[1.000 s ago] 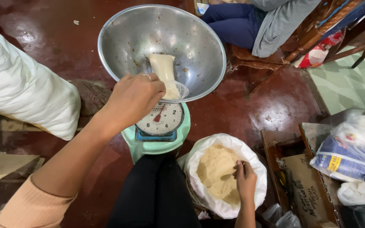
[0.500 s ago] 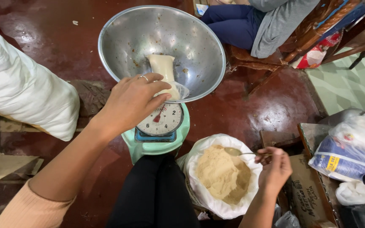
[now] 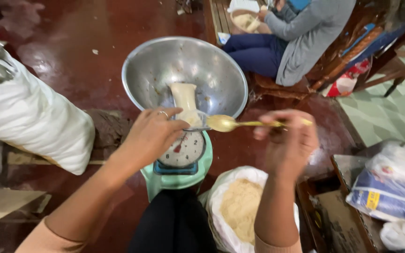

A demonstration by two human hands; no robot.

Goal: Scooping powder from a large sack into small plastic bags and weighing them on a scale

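Observation:
My left hand holds the mouth of a small clear bag of pale powder that lies in the steel bowl of a green dial scale. Over the bowl's near rim, my right hand grips a gold spoon by its handle, the spoon's head pointing left toward the bag. Below, between my knees and right arm, stands an open white sack of tan powder.
A large white sack lies on the red floor at left. A person in grey top and blue trousers sits on a wooden bench at the back. Plastic bags and a cardboard box sit at right.
My right hand has risen out of the white sack with the spoon and swung up and left to the bowl's rim. My left hand has stayed at the small bag.

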